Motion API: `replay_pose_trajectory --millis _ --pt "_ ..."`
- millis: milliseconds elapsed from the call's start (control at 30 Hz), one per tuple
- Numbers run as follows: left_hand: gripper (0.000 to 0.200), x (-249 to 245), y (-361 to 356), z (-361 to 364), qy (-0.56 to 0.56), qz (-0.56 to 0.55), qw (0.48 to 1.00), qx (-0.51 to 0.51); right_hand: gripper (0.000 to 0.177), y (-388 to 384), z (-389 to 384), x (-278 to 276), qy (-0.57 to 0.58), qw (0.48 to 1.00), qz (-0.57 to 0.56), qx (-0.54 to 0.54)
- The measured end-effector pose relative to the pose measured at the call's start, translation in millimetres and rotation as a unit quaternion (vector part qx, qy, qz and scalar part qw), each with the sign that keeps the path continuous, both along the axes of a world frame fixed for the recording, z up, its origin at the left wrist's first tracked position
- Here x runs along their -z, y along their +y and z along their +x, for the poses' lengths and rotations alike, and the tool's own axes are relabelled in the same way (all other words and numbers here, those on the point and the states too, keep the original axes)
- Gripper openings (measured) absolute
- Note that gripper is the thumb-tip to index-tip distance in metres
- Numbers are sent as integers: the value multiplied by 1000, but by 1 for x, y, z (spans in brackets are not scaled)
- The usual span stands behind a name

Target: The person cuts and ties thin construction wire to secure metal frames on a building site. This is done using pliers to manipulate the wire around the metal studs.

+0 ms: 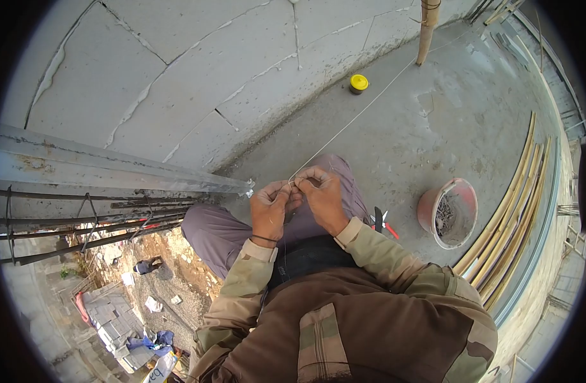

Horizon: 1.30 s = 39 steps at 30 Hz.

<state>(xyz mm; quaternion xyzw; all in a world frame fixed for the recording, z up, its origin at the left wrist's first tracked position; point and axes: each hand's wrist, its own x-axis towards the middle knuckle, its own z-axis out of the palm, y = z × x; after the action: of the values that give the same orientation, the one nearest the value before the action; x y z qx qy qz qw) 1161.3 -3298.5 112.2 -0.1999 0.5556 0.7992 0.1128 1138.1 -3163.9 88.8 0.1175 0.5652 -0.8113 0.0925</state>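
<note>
A thin pale string [353, 124] runs taut from my fingers up past the foot of an upright bamboo pole [428, 32]. My left hand [269, 209] is closed, thumb and fingers pinching the string above my lap. Close against it, my right hand [323, 199] pinches the same string, where a small loop shows between the fingertips. A loose end hangs below the left hand. Just left of the hands is the end of a grey metal beam [232, 185]. Red-handled cutters [389, 228] lie on the floor by my right forearm.
A pink bucket [427, 210] holding what look like nails stands to the right, beside long bamboo strips [516, 210]. A yellow-lidded container [358, 83] sits near the block wall [178, 83]. At left, rebar [82, 220] borders an open drop; a person [147, 265] is below.
</note>
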Motion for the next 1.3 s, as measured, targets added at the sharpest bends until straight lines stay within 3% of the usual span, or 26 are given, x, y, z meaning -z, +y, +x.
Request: replay_pose_trajectory --millis 200,400,500,567,700,767,833,967,1067,1167,1300 --pt "18 -4 1 -1 34 -30 999 -22 3 -2 0 -1 -9 999 -34 5" --pt "14 3 -9 -3 4 124 992 -10 2 -2 -1 3 21 995 -92 31" --pt "11 9 -18 -6 -24 178 983 -24 3 2 -1 11 15 999 -39 27" --pt "10 12 -27 -12 -65 303 950 -27 4 5 1 10 111 976 189 1" --pt "10 6 -30 -13 -92 288 952 -42 7 -1 14 -14 199 948 248 -27" --pt "12 0 -29 -10 -34 183 983 -10 9 -4 16 -22 296 910 286 -47" --pt "16 1 -26 -8 -33 93 995 -22 11 -8 17 -21 301 912 271 -66" --pt "15 7 -27 -4 39 16 999 -19 16 -8 15 -9 293 914 258 -111" --pt "13 7 -28 -3 33 -29 999 -14 18 -10 14 -5 293 911 254 -141" --pt "12 2 -33 -2 15 -23 1000 -2 19 -12 13 -7 283 904 280 -157" --pt "9 10 -42 -3 -48 57 997 -29 19 -11 8 -22 312 889 320 -99"
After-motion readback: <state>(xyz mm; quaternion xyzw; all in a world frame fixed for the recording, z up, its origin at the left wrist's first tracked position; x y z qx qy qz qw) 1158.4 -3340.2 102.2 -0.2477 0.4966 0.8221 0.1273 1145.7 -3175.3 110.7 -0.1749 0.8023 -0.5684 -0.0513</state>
